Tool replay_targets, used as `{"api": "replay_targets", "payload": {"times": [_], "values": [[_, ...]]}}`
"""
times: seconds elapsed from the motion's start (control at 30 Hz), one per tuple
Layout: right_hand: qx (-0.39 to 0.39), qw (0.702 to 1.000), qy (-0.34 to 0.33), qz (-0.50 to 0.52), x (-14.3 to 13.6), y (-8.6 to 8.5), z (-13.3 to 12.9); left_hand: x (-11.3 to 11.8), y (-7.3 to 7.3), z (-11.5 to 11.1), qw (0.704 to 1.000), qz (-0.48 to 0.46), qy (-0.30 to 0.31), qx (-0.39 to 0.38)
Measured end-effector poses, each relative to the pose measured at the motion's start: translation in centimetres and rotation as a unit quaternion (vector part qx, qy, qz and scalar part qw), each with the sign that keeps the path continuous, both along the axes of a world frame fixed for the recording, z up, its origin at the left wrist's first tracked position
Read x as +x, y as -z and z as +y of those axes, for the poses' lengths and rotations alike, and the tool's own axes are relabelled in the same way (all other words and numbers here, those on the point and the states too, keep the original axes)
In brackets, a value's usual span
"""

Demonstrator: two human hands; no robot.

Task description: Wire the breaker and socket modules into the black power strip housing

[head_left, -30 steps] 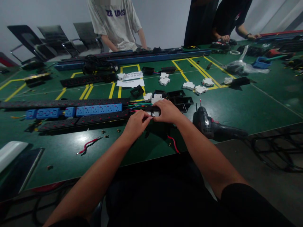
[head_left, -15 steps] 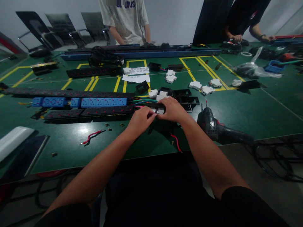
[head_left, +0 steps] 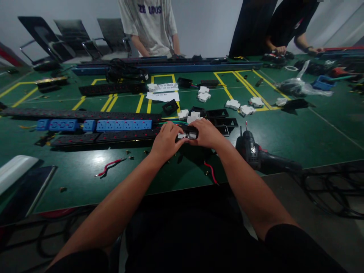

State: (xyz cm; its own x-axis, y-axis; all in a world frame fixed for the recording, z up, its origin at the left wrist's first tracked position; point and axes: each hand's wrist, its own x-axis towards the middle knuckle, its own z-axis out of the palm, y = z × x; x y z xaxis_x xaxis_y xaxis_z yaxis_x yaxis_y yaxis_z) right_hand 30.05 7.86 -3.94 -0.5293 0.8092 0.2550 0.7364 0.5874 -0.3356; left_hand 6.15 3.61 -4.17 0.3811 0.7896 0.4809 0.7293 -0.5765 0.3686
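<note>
Between my hands is a black housing (head_left: 185,129) with white modules showing in it, likely small breakers. My left hand (head_left: 167,141) grips its left end, with the thumb along the near edge. My right hand (head_left: 207,133) curls over its right end, fingers on top and thumb below. Both thumbs come close together at the front. Green and blue wires (head_left: 173,122) run just behind it, beside the row of blue sockets (head_left: 123,124). A long black socket strip (head_left: 127,134) reaches up to my left hand.
A black power drill (head_left: 251,149) lies right of my hands. Red wires (head_left: 109,167) and small brass screws lie at the near edge. White modules (head_left: 232,104) and black frames (head_left: 217,113) are scattered behind. Two people stand across the green table (head_left: 327,140).
My left hand has shifted up, its fingers now farther over the housing's left end. My right hand keeps nearly the same hold. The whole view has tilted slightly.
</note>
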Motion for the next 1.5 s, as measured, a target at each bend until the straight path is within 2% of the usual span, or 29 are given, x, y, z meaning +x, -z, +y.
{"api": "replay_targets", "payload": {"times": [0.1, 0.33, 0.47, 0.67, 0.9, 1.2, 1.5], "values": [[-0.001, 1.000, -0.001, 0.002, 0.0, -0.2, -0.2, -0.4, -0.1, 0.6, 1.000, 0.016, -0.001, 0.007], [0.006, 1.000, 0.006, -0.005, -0.1, -0.2, -0.4, -1.0, 0.4, 1.9, 0.997, -0.008, 0.081, -0.013], [0.011, 1.000, 0.007, -0.007, -0.1, -0.2, -0.5, -1.2, 0.6, 2.2, 0.995, 0.013, 0.095, -0.026], [0.022, 1.000, 0.015, -0.014, -0.3, -0.2, -0.7, -1.7, 0.2, 2.7, 0.992, 0.049, 0.116, -0.014], [0.012, 1.000, 0.019, -0.018, -0.3, 0.1, -0.4, -2.5, -0.2, 3.0, 0.988, 0.038, 0.148, -0.029], [0.002, 1.000, 0.013, -0.025, -0.2, -0.4, -0.4, -2.3, -0.5, 4.0, 0.979, 0.024, 0.177, -0.097], [-0.005, 0.998, 0.015, -0.054, -0.4, -1.3, -0.5, -2.3, -0.3, 4.1, 0.980, 0.051, 0.171, -0.089]]}}
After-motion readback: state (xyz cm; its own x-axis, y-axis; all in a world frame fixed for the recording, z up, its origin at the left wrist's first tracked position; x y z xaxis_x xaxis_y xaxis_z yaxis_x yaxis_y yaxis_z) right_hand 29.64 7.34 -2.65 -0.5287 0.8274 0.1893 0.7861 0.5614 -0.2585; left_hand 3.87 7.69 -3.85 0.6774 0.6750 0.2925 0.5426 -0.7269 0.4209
